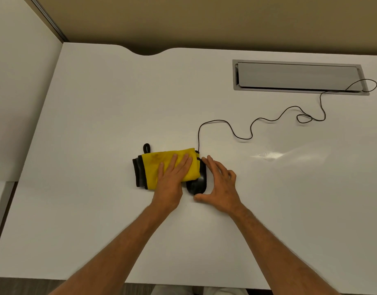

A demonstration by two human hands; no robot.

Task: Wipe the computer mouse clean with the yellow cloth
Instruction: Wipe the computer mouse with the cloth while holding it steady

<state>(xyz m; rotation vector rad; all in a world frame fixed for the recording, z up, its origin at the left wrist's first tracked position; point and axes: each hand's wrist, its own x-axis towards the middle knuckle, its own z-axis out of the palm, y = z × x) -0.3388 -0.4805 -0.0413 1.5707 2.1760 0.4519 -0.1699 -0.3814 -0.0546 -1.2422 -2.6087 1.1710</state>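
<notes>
A black wired computer mouse (197, 184) lies on the white desk (98, 124). The folded yellow cloth (160, 161), with black trim and a black hanging loop, covers the mouse's left and front part. My left hand (172, 177) lies flat on the cloth, fingers spread, pressing it down. My right hand (220, 182) cups the mouse's right side, with the index finger by its front and the thumb at its rear. Only the mouse's rear right part shows.
The mouse's black cable (268, 119) snakes to the back right into a grey cable hatch (298, 76) set in the desk. A white partition (19, 92) stands at the left. The desk's near edge runs along the bottom.
</notes>
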